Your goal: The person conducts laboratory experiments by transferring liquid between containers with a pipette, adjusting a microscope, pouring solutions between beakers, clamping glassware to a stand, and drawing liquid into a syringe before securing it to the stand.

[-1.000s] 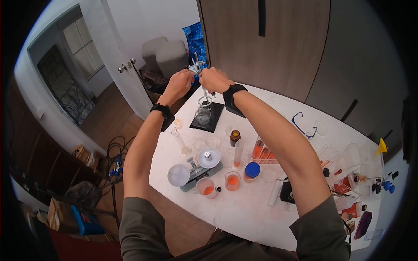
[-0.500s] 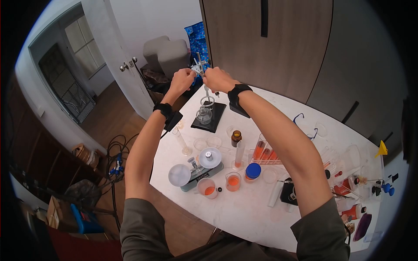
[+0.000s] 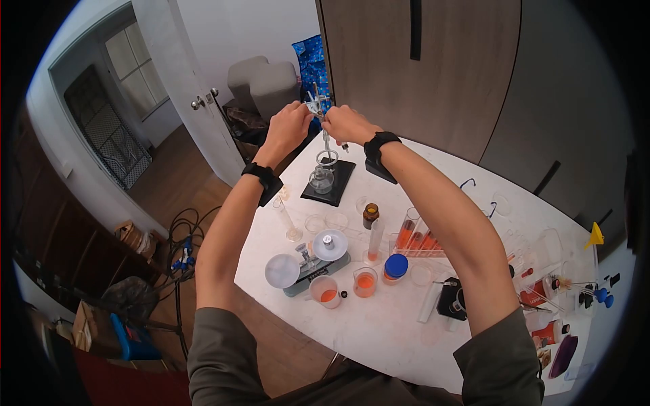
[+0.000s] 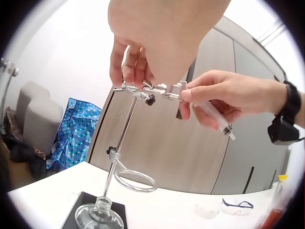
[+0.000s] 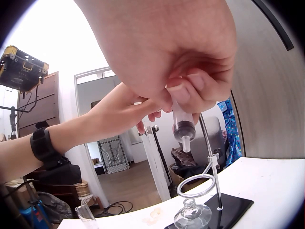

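At the top of a metal stand rod, a silver clamp reaches sideways. My left hand is above it, thumb and fingertips gripping its metal parts in the left wrist view. Beside the clamp's right end, my right hand holds a clear syringe-like tube between thumb and curled fingers; its nozzle tilts downward. A metal ring is fixed lower on the rod, and a round glass flask stands on the black base.
Nearer on the white table are a balance, a brown bottle, beakers of orange liquid, a blue-lidded jar and racked tubes. Glasses lie to the right. A cabinet stands behind.
Both hands stay at the clamp, with the left fingers drawn slightly closer to the rod. The whole head view has shifted a little, moving the table and stand rightward.
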`<state>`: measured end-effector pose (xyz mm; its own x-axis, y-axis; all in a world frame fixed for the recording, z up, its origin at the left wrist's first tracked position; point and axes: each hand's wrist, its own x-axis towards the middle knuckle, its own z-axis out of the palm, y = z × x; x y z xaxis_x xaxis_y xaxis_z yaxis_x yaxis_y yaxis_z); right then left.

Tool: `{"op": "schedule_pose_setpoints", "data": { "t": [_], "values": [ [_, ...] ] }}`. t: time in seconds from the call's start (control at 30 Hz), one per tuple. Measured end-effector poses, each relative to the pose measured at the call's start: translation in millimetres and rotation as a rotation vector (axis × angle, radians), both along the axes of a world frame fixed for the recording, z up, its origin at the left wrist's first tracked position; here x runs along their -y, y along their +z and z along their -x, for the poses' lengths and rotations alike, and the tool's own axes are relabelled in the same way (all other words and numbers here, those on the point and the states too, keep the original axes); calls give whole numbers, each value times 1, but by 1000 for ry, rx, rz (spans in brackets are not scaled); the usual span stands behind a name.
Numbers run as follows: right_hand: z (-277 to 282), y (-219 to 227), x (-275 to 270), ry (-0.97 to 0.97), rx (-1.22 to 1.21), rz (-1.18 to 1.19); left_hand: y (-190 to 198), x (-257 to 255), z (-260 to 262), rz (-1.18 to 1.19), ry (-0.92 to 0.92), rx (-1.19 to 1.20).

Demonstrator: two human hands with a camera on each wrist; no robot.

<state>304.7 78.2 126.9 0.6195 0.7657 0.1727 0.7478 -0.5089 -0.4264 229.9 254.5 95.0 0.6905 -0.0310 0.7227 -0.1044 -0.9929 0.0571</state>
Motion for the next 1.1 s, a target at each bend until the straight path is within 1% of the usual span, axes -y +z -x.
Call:
{"op": "schedule_pose_setpoints", "data": {
  "t": [0.07,0.1,0.13,0.17,0.2,0.27,0.3,0.37,0.4,0.47,0.5,0.6,0.67,0.7,0.77,0.8,0.93,1.0,1.03,1.1],
  "values": [
    [1,0,-1,5,-9,1,-2,-2,-2,-5,15,13],
    [0,-4,-3,12,55,-35,-5,-4,-3,-5,17,14],
    [-2,-8,-5,19,119,-71,-7,-6,-5,57,41,-5],
    [-3,-11,-7,21,120,-72,-9,-8,-7,118,65,-25],
    [-2,-12,-8,14,151,-71,-5,-8,-7,118,67,-23],
    [0,-12,-8,5,183,-74,3,-5,-9,730,7,-353],
    [1,-12,-8,-2,179,-78,4,-7,-10,729,7,-352],
    [2,-11,-8,-8,175,-84,5,-11,-13,1144,-117,-464],
    [2,-12,-7,-4,156,-82,0,-24,-20,1144,-117,-463],
    [3,-11,-6,-1,138,-80,-12,-56,-39,1778,-449,-749],
    [5,-10,-5,3,134,-79,-10,-54,-38,1777,-451,-747],
    [2,-10,-5,-4,155,-87,8,-26,-23,1437,-218,-595],
    [-1,-12,-5,-13,173,-92,7,-11,-16,1211,-68,-497],
    [-1,-11,-5,-16,178,-84,3,-8,-14,1213,-66,-499],
    [-1,-11,-5,-18,182,-76,-4,-2,-10,103,251,-59],
    [0,-10,-4,-21,186,-81,-2,2,-6,112,198,-35],
    [2,-10,-3,-29,181,-78,1,10,6,47,179,-37],
    [4,-11,-4,-33,204,-89,0,8,7,-118,101,36],
    [5,-11,-4,-36,228,-99,1,8,6,-119,102,36],
    [6,-11,-4,-33,212,-83,2,7,5,-211,98,55]
  ]
}}
